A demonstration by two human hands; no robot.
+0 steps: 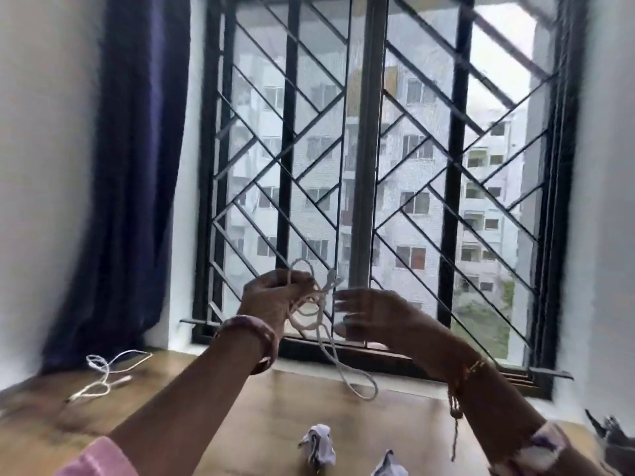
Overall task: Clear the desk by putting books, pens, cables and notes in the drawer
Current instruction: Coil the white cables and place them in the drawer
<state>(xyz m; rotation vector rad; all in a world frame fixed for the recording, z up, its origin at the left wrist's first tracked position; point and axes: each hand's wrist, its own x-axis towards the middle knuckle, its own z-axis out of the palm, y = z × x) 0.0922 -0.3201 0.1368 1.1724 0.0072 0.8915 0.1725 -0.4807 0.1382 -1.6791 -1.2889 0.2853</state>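
Fingers of left hand (275, 297) grip coiled white cable (319, 324) (loop dangling); right hand (371, 317) fingers spread, holding nothing.

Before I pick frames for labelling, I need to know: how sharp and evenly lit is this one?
Head view: motion blur smears both hands, the right hand worse than the left hand gripping the white cable; the bright window backlights them; the wide lens bows the curtain and walls; the crumpled paper on the desk is soft.
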